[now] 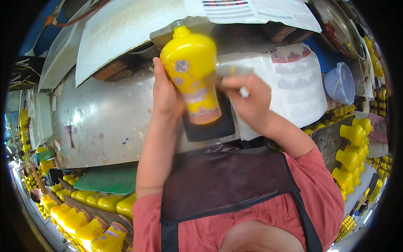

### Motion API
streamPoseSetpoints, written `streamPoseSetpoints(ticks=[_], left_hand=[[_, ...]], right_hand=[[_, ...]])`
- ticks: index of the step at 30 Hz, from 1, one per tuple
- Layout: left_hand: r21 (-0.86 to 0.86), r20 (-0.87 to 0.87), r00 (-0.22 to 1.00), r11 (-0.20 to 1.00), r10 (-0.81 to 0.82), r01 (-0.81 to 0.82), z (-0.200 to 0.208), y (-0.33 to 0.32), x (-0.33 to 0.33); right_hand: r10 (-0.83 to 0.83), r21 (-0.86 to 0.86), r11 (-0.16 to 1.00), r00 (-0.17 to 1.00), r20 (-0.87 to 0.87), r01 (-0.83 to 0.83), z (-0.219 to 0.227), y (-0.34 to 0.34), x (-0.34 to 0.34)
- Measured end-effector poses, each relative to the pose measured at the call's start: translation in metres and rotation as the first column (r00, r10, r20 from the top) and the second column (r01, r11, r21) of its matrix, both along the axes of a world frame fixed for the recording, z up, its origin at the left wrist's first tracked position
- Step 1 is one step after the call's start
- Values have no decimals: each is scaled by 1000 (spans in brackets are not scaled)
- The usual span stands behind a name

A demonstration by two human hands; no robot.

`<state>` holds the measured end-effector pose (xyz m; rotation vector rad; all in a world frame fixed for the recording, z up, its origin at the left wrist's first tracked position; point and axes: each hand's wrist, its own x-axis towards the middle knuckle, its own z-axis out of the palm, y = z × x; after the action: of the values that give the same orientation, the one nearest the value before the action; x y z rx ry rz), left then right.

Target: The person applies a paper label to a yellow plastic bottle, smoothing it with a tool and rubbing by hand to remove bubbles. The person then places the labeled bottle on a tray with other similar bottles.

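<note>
Nearest the camera, a dark apron [226,180] over a red shirt [319,197] fills the lower middle of the view, with both bare forearms rising from it toward a worn metal workbench [96,122].

At the centre, lifted off the bench, is a glossy yellow vase [191,71]. It has a narrow neck pointing far, broad rounded shoulders and a body tapering to a foot with a pinkish patterned band nearest the person. Pale flowers, white and lilac, are painted or stuck on its side.

On the vase's left side is the left hand [166,94], its fingers wrapped around the back and thumb along the side, gripping it. On the right, the right hand [247,103] has its fingers pinched around a thin, blurred tool [228,71] whose tip meets the vase's right side.

Under the vase lies a dark pad [210,126]; to the right, a white printed sheet [294,88] and a pale blue bowl [340,84]. Rows of more yellow vases [350,155] line the right, and others sit near left.

Risks, as a judgement: the glazed surface looks slippery, so a loosened one-handed grip could let the vase drop onto the metal bench. Too much pressure from the tool could smear or scratch the flower decoration.
</note>
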<state>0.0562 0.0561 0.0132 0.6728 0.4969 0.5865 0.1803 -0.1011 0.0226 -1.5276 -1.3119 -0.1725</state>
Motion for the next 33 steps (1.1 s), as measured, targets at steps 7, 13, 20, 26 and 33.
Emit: streamPoseSetpoints(ticks=[7,13,20,26,33], left_hand=[[40,55,998,999,19,-21,20,-4,-1],[243,29,999,969,33,-39,40,-14,-15],[731,-346,911,673,223,113,3,-31,-29],[645,-138,988,763,63,42,-14,-24,-44],[626,-157,984,779,81,36,-14,-20,-50]], right_hand=[[-25,-55,998,874,-486,-2,1,0,-5],[340,-47,941,931,134,-336,20,-7,-19],[2,-4,1000,1000,-31,-2,15,-9,-10],[96,-2,995,983,157,-97,13,-13,-21],[239,-69,971,900,365,-230,16,-10,-23]])
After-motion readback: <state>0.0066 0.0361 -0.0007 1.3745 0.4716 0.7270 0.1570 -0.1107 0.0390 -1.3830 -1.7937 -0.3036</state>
